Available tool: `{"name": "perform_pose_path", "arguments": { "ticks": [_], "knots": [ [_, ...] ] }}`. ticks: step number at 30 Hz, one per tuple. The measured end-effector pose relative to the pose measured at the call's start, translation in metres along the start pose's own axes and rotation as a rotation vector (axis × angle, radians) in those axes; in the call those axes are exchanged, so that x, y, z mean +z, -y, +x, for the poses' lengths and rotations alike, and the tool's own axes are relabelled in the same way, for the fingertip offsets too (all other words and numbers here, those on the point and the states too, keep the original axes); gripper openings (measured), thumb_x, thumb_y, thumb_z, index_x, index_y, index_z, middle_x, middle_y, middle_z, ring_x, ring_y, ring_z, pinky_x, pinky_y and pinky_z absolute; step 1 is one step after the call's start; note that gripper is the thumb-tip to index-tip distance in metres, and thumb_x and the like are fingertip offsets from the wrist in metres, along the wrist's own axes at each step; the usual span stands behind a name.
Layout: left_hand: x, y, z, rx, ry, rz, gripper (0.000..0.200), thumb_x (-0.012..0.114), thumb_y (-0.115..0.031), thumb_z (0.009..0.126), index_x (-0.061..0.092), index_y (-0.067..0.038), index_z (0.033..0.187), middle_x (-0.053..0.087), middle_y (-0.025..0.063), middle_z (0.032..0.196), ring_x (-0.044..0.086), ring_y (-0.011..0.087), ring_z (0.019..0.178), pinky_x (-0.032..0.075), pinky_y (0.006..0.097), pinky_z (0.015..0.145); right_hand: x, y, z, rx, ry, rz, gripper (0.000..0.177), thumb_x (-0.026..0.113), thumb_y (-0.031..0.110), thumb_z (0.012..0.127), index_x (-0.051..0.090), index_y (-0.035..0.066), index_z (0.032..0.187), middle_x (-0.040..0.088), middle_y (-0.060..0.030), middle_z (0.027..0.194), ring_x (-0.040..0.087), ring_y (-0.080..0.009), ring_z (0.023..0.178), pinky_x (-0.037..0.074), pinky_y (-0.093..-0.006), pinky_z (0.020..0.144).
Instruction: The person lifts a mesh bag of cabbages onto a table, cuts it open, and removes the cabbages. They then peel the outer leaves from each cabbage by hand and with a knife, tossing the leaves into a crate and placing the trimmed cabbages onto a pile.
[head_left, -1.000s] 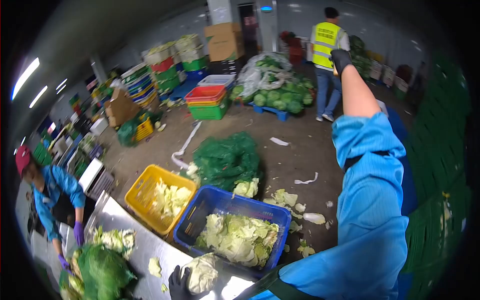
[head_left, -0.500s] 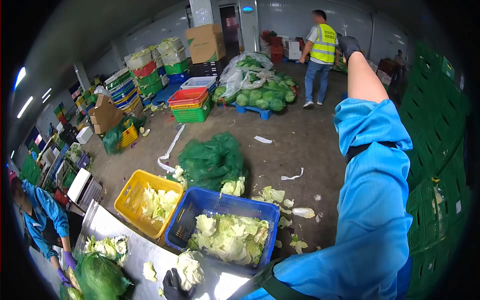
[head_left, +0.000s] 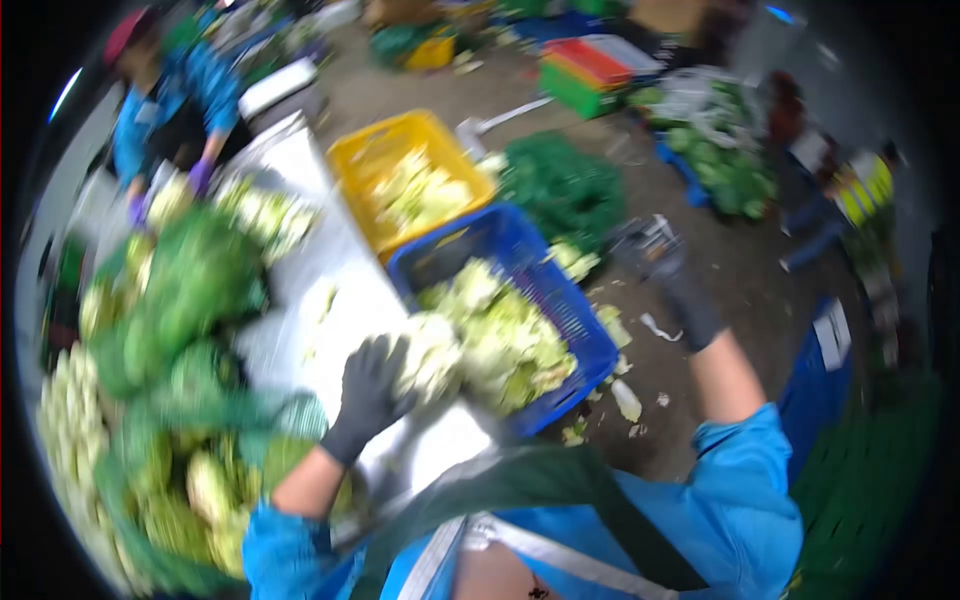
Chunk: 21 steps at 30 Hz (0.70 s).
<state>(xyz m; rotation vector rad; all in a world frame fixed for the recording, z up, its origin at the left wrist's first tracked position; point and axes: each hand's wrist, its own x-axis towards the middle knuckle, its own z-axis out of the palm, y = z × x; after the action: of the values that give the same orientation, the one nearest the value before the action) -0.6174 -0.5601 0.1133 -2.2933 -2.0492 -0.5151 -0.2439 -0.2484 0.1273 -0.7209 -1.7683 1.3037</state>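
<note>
My left hand (head_left: pixel 370 395), in a dark glove, grips the near side of a pale, trimmed cabbage (head_left: pixel 430 352). The cabbage sits at the table's edge beside a blue crate (head_left: pixel 597 338), which holds cabbage leaves (head_left: pixel 525 350). Beyond the crate, over the floor, my gloved right hand (head_left: pixel 668 265) is stretched out. Motion smears its fingers; a greyish, shiny patch shows there, and I cannot make out whether it is an object. Green net sacks of cabbages (head_left: pixel 190 290) lie to the left of my left hand on the metal table (head_left: pixel 285 320).
A yellow crate (head_left: pixel 350 165) with leaves adjoins the blue one. Behind them a green net (head_left: pixel 560 185) lies on the floor with scattered leaves. A co-worker (head_left: pixel 170 100) in purple gloves handles a cabbage across the table. Another person (head_left: pixel 862 195) wears a yellow vest at right.
My view has swung down and turned left. My right arm has come down from its raised, outstretched position. My left hand remains on the cabbage, which now sits against the blue crate.
</note>
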Motion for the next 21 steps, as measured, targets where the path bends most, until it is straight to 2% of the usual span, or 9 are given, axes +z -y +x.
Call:
{"name": "perform_pose_path", "arguments": {
  "ticks": [1,2,5,7,8,17,19,20,21],
  "knots": [
    [-0.003,-0.003,0.004,-0.021,-0.016,-0.030,0.062,0.058,-0.032,0.076,0.041,-0.009,0.130,0.044,0.0216,0.122,0.041,0.0408,0.109,0.033,0.0479,0.091,0.100,0.045,-0.024,0.051,0.107,-0.227,0.027,0.064,0.010,0.080,0.058,0.002,0.105,0.058,-0.0077,0.111,0.054,-0.0147,0.091,0.045,-0.0287,0.082],
    [-0.009,-0.009,0.007,-0.059,0.004,-0.035,0.058,0.057,-0.028,0.075,0.044,-0.013,0.129,0.044,0.0210,0.125,0.042,0.0406,0.112,0.034,0.0478,0.094,0.141,-0.005,-0.032,-0.118,0.169,-0.356,0.043,0.069,0.009,0.076,0.055,0.004,0.116,0.058,-0.0050,0.112,0.052,-0.0095,0.087,0.045,-0.0234,0.076],
    [-0.002,-0.013,-0.001,-0.109,-0.062,-0.027,0.058,0.058,-0.025,0.075,0.044,-0.013,0.130,0.043,0.0206,0.126,0.041,0.0399,0.112,0.034,0.0470,0.094,0.233,-0.013,-0.050,0.685,0.229,0.226,0.052,0.072,0.019,0.077,0.052,0.008,0.124,0.054,-0.0059,0.118,0.050,-0.0135,0.103,0.041,-0.0283,0.088],
    [0.002,-0.017,-0.002,-0.169,-0.062,-0.008,0.058,0.058,-0.025,0.075,0.043,-0.013,0.130,0.043,0.0205,0.126,0.041,0.0397,0.112,0.034,0.0467,0.095,0.259,-0.020,-0.063,0.592,0.178,0.139,0.053,0.069,0.021,0.079,0.049,0.010,0.127,0.058,0.0033,0.081,0.041,-0.0002,0.056,0.035,-0.0184,0.047],
    [0.002,-0.016,-0.003,-0.188,-0.062,-0.007,0.058,0.058,-0.025,0.076,0.043,-0.013,0.131,0.043,0.0204,0.126,0.041,0.0395,0.112,0.034,0.0463,0.095,0.262,-0.022,-0.061,0.612,0.197,0.307,0.061,0.072,0.021,0.076,0.045,0.006,0.129,0.053,-0.0082,0.121,0.049,-0.0149,0.109,0.039,-0.0275,0.093],
    [0.005,0.022,-0.007,-0.119,-0.013,-0.068,0.062,0.060,-0.029,0.077,0.039,-0.010,0.132,0.043,0.0188,0.128,0.042,0.0368,0.115,0.033,0.0449,0.099,0.267,-0.026,-0.042,0.591,0.371,0.290,0.074,0.073,0.016,0.074,0.033,0.002,0.135,0.049,-0.0121,0.125,0.046,-0.0168,0.112,0.038,-0.0278,0.095],
    [0.018,0.044,-0.005,-0.346,-0.166,-0.834,0.074,0.066,-0.027,0.076,0.028,-0.007,0.136,0.037,0.0140,0.134,0.035,0.0291,0.123,0.027,0.0395,0.106,0.263,-0.029,-0.027,0.642,0.385,0.169,0.075,0.076,0.026,0.071,0.039,0.003,0.132,0.053,-0.0104,0.119,0.050,-0.0163,0.106,0.042,-0.0270,0.088],
    [0.029,0.057,-0.008,-0.319,-0.330,-1.005,0.087,0.074,-0.027,0.072,0.021,-0.006,0.139,0.030,0.0103,0.140,0.030,0.0258,0.128,0.023,0.0378,0.107,0.262,-0.033,-0.021,0.630,0.390,0.149,0.072,0.076,0.029,0.070,0.042,0.003,0.128,0.055,-0.0091,0.115,0.052,-0.0155,0.101,0.043,-0.0270,0.084],
    [0.054,0.081,-0.026,-0.339,-0.271,-1.002,0.095,0.076,-0.028,0.069,0.016,-0.006,0.140,0.026,0.0103,0.141,0.028,0.0256,0.129,0.024,0.0362,0.107,0.263,-0.036,-0.014,0.612,0.389,0.133,0.069,0.076,0.033,0.070,0.046,0.003,0.125,0.057,-0.0078,0.111,0.053,-0.0146,0.096,0.045,-0.0270,0.080]
  ]
}}
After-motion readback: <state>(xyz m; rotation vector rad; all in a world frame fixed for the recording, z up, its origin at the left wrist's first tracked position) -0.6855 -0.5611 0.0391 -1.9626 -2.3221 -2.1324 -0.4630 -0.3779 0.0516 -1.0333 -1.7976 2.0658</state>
